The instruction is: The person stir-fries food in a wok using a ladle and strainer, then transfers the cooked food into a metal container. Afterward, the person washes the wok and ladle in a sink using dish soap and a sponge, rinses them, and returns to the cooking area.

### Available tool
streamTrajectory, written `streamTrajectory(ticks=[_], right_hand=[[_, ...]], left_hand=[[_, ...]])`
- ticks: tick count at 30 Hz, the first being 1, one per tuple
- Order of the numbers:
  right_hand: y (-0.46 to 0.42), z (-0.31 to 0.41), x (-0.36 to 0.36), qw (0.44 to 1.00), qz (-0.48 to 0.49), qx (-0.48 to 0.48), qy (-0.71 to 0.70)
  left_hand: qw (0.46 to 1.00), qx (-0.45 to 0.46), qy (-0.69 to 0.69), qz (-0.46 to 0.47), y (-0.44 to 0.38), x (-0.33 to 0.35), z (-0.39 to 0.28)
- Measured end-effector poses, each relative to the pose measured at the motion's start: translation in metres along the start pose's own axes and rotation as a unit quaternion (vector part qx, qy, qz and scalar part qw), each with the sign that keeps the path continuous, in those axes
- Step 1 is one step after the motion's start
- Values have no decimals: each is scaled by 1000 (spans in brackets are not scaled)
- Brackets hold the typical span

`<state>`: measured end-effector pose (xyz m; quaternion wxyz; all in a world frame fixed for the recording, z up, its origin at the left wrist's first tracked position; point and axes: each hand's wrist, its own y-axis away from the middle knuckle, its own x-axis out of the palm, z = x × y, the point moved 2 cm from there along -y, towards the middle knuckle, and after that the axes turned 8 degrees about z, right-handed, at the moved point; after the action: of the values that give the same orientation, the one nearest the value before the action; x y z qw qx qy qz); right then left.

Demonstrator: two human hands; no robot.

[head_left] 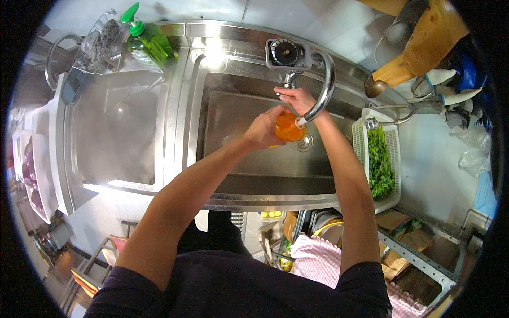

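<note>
My left hand is wrapped around an orange bottle, which I see from its mouth end. That mouth sits right at the outlet of the curved chrome faucet spout. Just above, my right hand reaches behind the spout, its fingers stretched out at the chrome tap body. Whether those fingers grip the tap's lever or only touch it is unclear. Both hands are over the stainless steel sink. Its round drain strainer shows beside the bottle.
A white plastic basket of leafy greens stands right of the sink, under a second faucet. At left are a steaming basin and a green pump bottle. Wooden utensils hang upper right.
</note>
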<state>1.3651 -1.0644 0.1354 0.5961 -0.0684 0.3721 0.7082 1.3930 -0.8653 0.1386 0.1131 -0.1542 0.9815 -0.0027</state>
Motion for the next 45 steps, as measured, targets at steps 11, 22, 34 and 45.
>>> streamTrajectory(ticks=[11,22,34,45], right_hand=[[3,7,-2,1000,-13,-18,15],[3,13,-5,1000,23,14,1],[-8,6,-1,981,-151,46,-112],[92,36,140,976,-203,67,26]], left_hand=[[999,-12,-36,-6,-2,5,7],[1000,-15,-5,-3,-1,11,7],[999,2,-35,-17,6,5,5],[967,-103,65,-226,126,-111,-2]])
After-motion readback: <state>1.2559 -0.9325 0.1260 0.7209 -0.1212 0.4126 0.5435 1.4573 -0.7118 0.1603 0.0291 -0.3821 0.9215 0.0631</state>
